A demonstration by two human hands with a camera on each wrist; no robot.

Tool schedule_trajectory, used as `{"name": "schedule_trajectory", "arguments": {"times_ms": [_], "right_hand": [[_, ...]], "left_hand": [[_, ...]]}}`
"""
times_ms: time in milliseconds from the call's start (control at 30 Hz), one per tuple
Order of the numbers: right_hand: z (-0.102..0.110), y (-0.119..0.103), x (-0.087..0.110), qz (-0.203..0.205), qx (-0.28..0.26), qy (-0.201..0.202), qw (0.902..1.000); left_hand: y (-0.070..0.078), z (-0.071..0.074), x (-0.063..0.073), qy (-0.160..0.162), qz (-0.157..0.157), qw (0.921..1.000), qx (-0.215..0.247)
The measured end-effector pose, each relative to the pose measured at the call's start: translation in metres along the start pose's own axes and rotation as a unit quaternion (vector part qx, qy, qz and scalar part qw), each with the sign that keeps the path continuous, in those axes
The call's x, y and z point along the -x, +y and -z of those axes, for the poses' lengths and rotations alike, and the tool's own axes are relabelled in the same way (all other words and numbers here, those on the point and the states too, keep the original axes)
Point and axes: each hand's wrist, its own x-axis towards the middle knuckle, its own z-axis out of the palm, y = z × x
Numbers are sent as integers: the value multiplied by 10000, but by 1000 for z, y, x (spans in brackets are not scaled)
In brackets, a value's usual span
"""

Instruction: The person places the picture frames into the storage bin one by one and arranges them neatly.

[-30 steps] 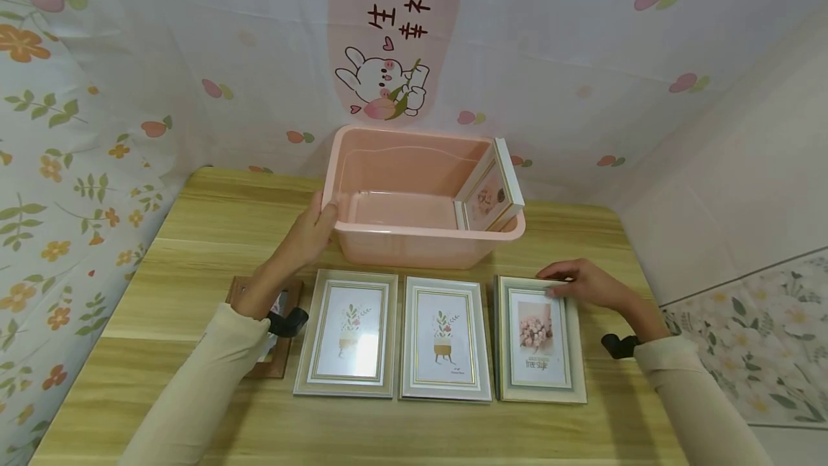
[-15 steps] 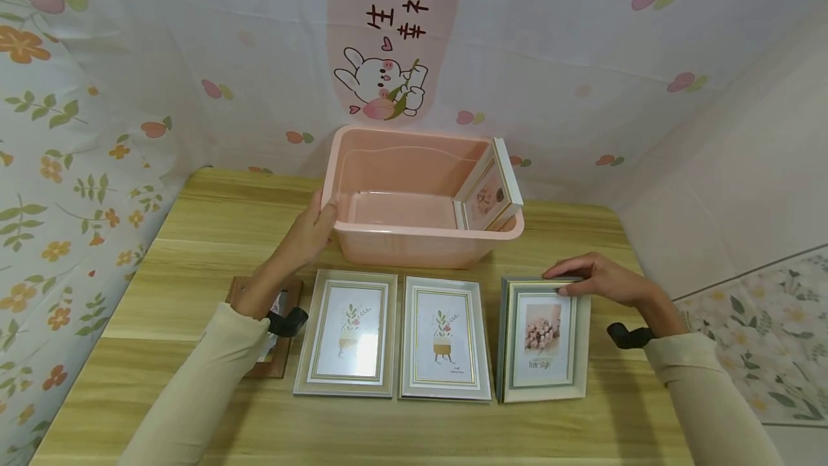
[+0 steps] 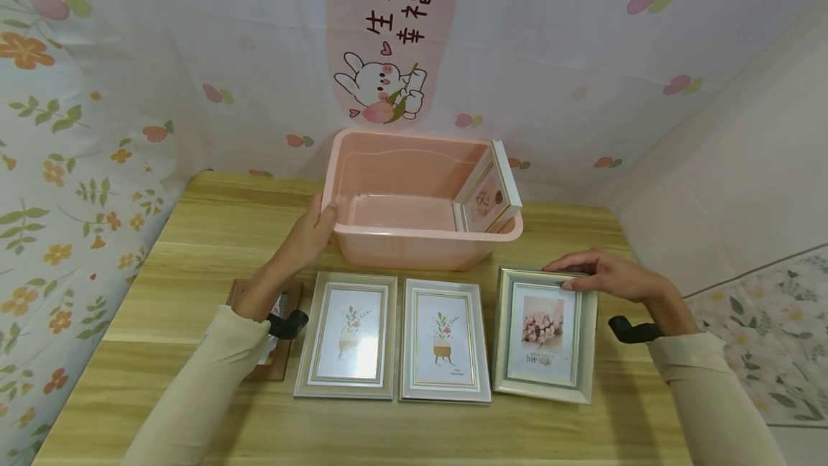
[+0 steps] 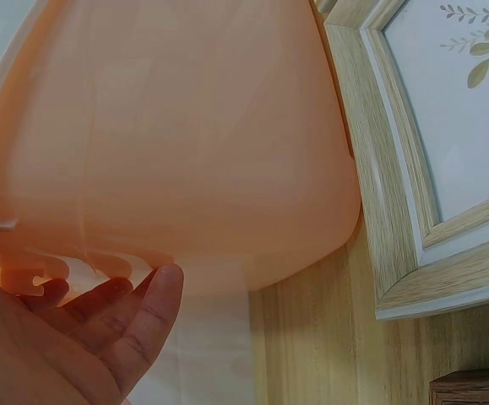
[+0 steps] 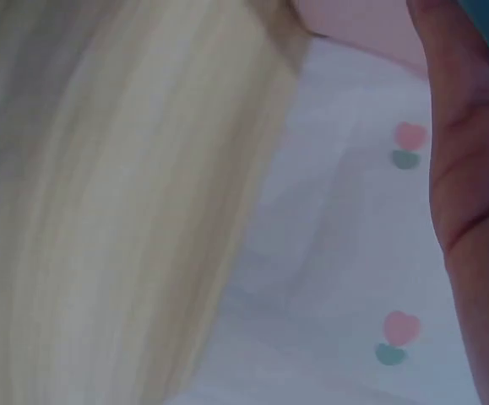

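Note:
My left hand grips the left rim of a pink plastic bin. In the left wrist view its fingers curl at the rim beside the bin's wall. A white picture frame leans upright inside the bin's right end. With thumb in front and fingers behind, my right hand pinches the top edge of a cream-and-grey picture frame showing pink flowers. That frame is tilted, its top raised off the table. The right wrist view catches only part of the hand and a bluish edge.
Two pale picture frames lie flat in front of the bin. A brown frame lies partly under my left forearm. The wooden table meets a patterned cloth behind the bin.
My right hand has lifted the top of the flower picture frame off the table, and both have shifted slightly right. My left hand stays on the bin's rim.

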Motion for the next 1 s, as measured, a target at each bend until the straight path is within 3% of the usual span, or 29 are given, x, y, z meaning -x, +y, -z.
{"name": "schedule_trajectory", "arguments": {"times_ms": [167, 333, 633, 833, 1000], "right_hand": [[8, -16, 9, 159, 62, 367, 9992], [16, -36, 16, 617, 44, 744, 9953], [24, -69, 12, 1227, -337, 1207, 9845], [25, -88, 5, 1568, -968, 1522, 9710], [25, -97, -3, 1979, -1795, 1660, 9492]], "left_hand": [[0, -1, 1, -6, 22, 10000, -17], [1, 0, 1, 17, -13, 10000, -39], [1, 0, 2, 28, -7, 10000, -68], [1, 0, 1, 57, -13, 10000, -48], [1, 0, 1, 27, 15, 10000, -16]]}}
